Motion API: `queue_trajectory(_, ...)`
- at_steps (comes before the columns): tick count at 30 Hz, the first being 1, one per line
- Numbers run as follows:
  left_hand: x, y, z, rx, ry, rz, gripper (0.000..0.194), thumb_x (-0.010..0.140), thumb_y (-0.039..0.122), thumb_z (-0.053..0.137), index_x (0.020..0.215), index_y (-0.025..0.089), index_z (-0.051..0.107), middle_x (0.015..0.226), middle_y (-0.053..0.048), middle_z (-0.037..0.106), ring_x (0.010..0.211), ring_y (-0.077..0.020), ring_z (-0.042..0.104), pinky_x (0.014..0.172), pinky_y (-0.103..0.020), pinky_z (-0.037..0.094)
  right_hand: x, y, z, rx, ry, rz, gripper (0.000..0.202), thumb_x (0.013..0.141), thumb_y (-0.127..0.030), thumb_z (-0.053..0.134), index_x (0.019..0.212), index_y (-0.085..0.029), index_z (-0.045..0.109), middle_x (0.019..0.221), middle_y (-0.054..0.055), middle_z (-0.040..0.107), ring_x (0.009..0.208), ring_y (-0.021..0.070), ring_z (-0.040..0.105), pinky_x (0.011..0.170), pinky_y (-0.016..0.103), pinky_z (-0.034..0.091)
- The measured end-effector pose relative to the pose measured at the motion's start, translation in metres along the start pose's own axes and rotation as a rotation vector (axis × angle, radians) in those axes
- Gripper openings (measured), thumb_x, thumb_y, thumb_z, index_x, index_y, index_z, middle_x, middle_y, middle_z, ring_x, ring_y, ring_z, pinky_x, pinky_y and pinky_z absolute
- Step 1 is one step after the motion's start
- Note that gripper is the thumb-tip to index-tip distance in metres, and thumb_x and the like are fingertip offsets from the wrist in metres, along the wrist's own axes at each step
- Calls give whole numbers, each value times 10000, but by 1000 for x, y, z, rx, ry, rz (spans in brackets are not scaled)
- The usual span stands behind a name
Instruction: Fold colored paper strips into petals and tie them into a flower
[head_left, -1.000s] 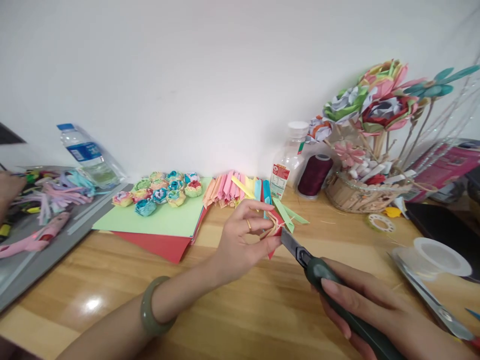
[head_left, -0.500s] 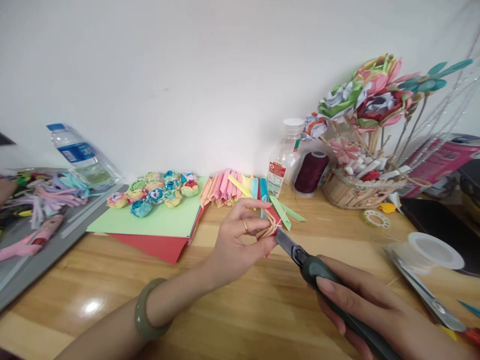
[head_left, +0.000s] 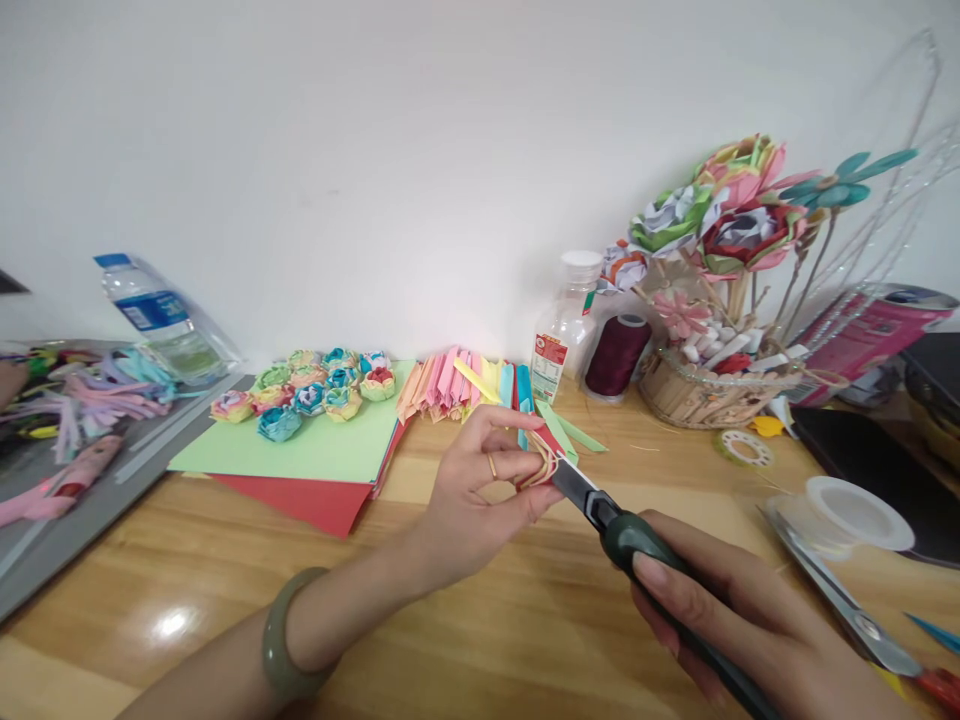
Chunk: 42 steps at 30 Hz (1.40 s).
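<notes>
Between the thumb and fingers of my left hand (head_left: 484, 485) is a small red and cream folded paper piece (head_left: 546, 450), raised above the table. My right hand (head_left: 720, 590) grips a dark green utility knife (head_left: 652, 550); its blade tip meets the paper piece, though the exact contact is too small to make out. Just behind them lie green paper strips (head_left: 574, 432) and a row of folded paper strips (head_left: 457, 382) in orange, pink, yellow and blue. Several small paper flowers (head_left: 309, 398) rest on a green paper sheet (head_left: 300, 450) to the left.
A clear bottle (head_left: 562, 330), a maroon thread spool (head_left: 619, 355) and a basket (head_left: 697, 395) of paper flowers stand along the wall. Scissors (head_left: 847, 600) and a white spool (head_left: 862, 520) lie at right. At left are a water bottle (head_left: 161, 320) and a grey board (head_left: 97, 530).
The knife blade has shifted slightly against the paper piece, and my left fingers have turned it a little. The view has moved slightly. Both hands keep their hold.
</notes>
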<state>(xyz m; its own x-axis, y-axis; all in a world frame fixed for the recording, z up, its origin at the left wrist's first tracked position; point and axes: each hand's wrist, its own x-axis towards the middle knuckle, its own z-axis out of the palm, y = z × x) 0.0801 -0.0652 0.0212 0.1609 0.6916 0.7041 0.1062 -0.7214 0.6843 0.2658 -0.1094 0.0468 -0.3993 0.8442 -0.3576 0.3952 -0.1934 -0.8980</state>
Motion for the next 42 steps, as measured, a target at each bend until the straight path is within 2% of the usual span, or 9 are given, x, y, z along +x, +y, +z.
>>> queue_trajectory(4, -9, -1, 6, -39, -76, -37, 46, 730, 126, 589, 757, 162, 603, 998, -69, 513, 625, -60, 527, 564, -236, 493, -2, -5, -8, 69, 118, -23, 373, 747, -540, 506, 611, -194, 471, 522, -28, 440, 438, 88, 402, 414, 224, 309)
queue_trajectory(7, -17, -3, 10, -88, -323, -24, 29, 717, 167, 612, 737, 154, 628, 947, -85, 559, 742, -114, 572, 603, -230, 508, -4, -9, -28, 264, 349, -130, 371, 748, -565, 474, 616, -219, 462, 511, -16, 455, 382, 88, 382, 360, 243, 279)
queue_trajectory(9, -16, -3, 9, -93, -213, -165, 35, 701, 187, 635, 704, 152, 633, 1022, -97, 545, 733, -110, 567, 657, -270, 519, -1, -7, -42, 300, 419, -170, 338, 770, -549, 442, 653, -233, 462, 559, -3, 491, 399, 98, 418, 383, 256, 319)
queue_trajectory(13, -8, -1, 3, -180, -144, -370, 88, 663, 226, 671, 713, 158, 648, 1137, -112, 491, 836, -166, 566, 590, -268, 520, 18, 19, -49, -330, 361, -31, 250, 747, -461, 501, 670, -227, 457, 480, -11, 495, 446, 161, 491, 452, 286, 364)
queue_trajectory(17, -8, 3, 3, -370, -156, -527, 113, 649, 236, 678, 745, 175, 672, 1256, -94, 433, 777, -143, 585, 503, -232, 505, 34, 47, -43, -837, 383, -87, 184, 829, -324, 373, 791, -189, 491, 748, 76, 608, 636, 224, 588, 557, 327, 395)
queue_trajectory(23, -13, 5, 10, -256, -154, -723, 232, 655, 312, 667, 815, 145, 683, 792, -64, 673, 696, -153, 588, 599, -270, 487, 21, 31, -34, -1228, 658, -190, 285, 864, -372, 364, 886, -176, 570, 869, 109, 619, 803, 299, 599, 549, 332, 385)
queue_trajectory(27, -16, 8, 13, -83, -171, -617, 223, 704, 294, 618, 860, 144, 672, 789, -52, 677, 675, -141, 584, 610, -255, 472, 12, 15, -17, -1053, 662, -509, 304, 856, -431, 399, 915, -178, 557, 820, 80, 627, 691, 201, 605, 521, 274, 383)
queue_trajectory(37, -16, 9, 17, 323, -371, -345, 283, 770, 213, 540, 1041, 188, 619, 972, -50, 666, 865, -160, 602, 804, -282, 466, 12, 11, 3, -811, 584, -687, 242, 857, -312, 419, 761, -203, 612, 668, 35, 631, 584, 137, 565, 531, 230, 385)
queue_trajectory(42, -16, 1, 11, 324, -394, -449, 372, 717, 261, 609, 1086, 212, 602, 1046, -49, 652, 922, -183, 597, 856, -308, 450, 15, 15, -30, -848, 854, -497, 290, 838, -363, 411, 719, -183, 606, 606, 36, 618, 512, 154, 544, 476, 252, 353)
